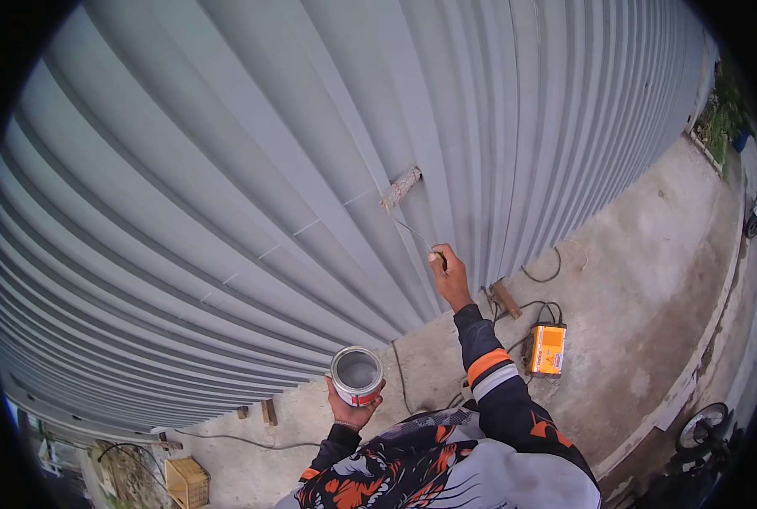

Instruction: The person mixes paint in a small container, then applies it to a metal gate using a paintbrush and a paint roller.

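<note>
Ahead rises a grey corrugated metal wall (251, 153). My right hand (449, 276) is wrapped round the handle of a paint roller (403, 187), whose speckled sleeve lies against the wall at mid-height. A thin wire frame links sleeve and handle. Lower down, my left hand (354, 409) holds an open paint can (358, 373) from beneath and the side. Grey paint shows inside the can, which is upright and apart from the wall.
An orange machine (548, 349) with cables stands on the concrete floor (624, 280) at right. Wooden blocks (505, 300) sit by the wall's foot. A yellow crate (187, 482) is at bottom left. A motorcycle (702, 428) stands at bottom right, plants (722, 106) at upper right.
</note>
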`<action>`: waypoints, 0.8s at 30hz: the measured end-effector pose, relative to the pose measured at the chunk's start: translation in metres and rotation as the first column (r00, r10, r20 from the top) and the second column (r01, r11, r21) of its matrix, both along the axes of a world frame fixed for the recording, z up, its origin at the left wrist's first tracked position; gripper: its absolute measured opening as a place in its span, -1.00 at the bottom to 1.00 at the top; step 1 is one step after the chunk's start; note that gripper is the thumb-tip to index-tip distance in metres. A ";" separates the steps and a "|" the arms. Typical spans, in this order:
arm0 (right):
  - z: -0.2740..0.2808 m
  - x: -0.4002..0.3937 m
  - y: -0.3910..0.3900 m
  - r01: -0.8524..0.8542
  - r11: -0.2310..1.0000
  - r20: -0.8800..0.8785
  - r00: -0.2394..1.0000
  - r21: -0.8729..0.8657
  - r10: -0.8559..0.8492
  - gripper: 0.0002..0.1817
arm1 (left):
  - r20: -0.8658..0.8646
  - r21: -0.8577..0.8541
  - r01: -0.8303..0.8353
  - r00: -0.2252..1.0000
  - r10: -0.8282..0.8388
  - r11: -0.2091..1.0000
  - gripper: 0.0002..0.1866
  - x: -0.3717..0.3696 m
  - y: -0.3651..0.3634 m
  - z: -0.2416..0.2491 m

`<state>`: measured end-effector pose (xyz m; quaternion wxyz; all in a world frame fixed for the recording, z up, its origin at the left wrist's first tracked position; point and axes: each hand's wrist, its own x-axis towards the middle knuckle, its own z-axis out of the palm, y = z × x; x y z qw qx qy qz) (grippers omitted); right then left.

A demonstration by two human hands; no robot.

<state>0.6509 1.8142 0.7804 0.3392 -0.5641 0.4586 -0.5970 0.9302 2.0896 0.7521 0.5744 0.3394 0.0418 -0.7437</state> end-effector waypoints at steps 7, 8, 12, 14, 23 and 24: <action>-0.023 -0.004 0.010 -0.036 0.995 0.044 0.999 0.089 0.032 -0.81 | 0.052 0.073 0.029 0.998 -0.033 0.997 0.12 -0.006 -0.008 0.013; -0.025 -0.004 0.014 -0.045 0.993 0.062 0.997 0.105 0.039 -0.80 | 0.048 0.074 0.033 0.998 -0.036 0.997 0.12 -0.007 -0.008 0.013; -0.018 0.000 0.024 -0.068 0.995 0.136 0.989 0.073 0.058 -0.77 | 0.080 0.051 0.048 0.995 -0.052 0.998 -0.03 -0.009 -0.006 0.015; -0.005 0.005 0.025 -0.061 0.998 0.169 0.984 0.035 0.054 -0.77 | 0.103 0.077 0.050 0.993 -0.057 0.996 -0.04 -0.010 -0.007 0.017; 0.005 0.018 0.013 -0.290 0.952 0.488 0.848 0.098 0.208 -0.82 | 0.036 0.044 0.084 0.996 -0.085 0.995 0.05 0.002 -0.010 0.004; 0.004 0.020 0.015 -0.302 0.949 0.517 0.829 0.093 0.213 -0.82 | 0.032 0.038 0.090 0.995 -0.091 0.995 0.04 0.003 -0.010 0.003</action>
